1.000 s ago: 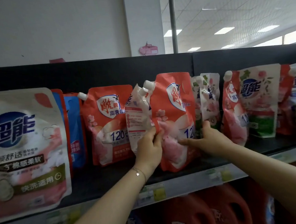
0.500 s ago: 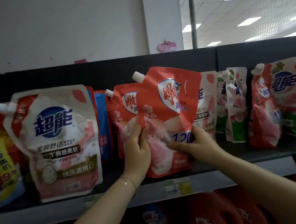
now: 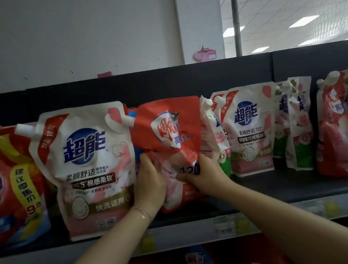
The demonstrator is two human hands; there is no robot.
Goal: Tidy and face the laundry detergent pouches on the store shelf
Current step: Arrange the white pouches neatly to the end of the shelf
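At the front of the shelf (image 3: 301,185), our left hand (image 3: 150,183) curls round the left edge of the red pouch (image 3: 168,128), and our right hand (image 3: 202,171) pinches its lower right, thumb on the front. We hold it tilted, spout up-left. A large white pouch (image 3: 86,161) stands just beside it on the left. Farther back on the right sits a smaller white pouch (image 3: 249,128), against the black back panel (image 3: 143,88).

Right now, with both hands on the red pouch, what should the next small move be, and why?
Probably stand the red pouch upright and set it down on the shelf, label forward. The left hand and right hand grip its lower half. It tilts, creased, and its spout overlaps the white pouch beside it.
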